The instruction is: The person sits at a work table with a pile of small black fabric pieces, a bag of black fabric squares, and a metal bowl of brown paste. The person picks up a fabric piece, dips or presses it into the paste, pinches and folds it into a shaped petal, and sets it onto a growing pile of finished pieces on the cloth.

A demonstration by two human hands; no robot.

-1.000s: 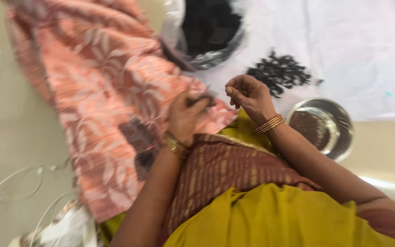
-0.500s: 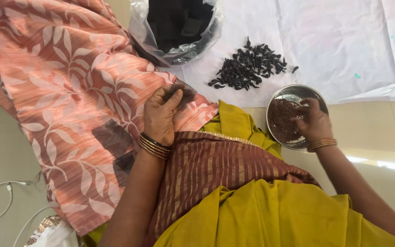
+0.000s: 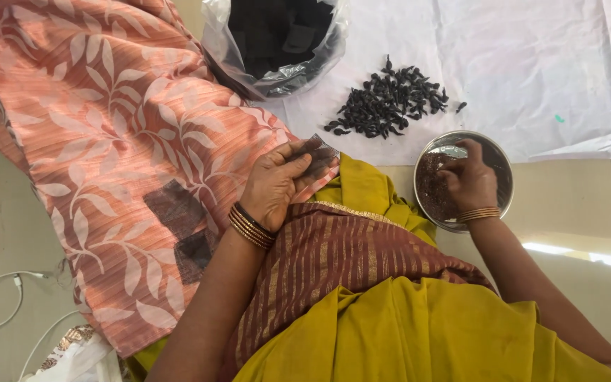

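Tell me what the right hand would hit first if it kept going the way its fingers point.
The right hand reaches down into the round steel bowl; it would likely first meet the dark brown grains inside, though depth is unclear.

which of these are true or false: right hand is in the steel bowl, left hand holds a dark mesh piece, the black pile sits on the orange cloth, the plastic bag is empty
1. The right hand reaches into the steel bowl. True.
2. The left hand holds a dark mesh piece. True.
3. The pile of small black pieces sits on the orange leaf-print cloth. False: it lies on the white sheet.
4. The clear plastic bag is empty. False: dark material fills it.
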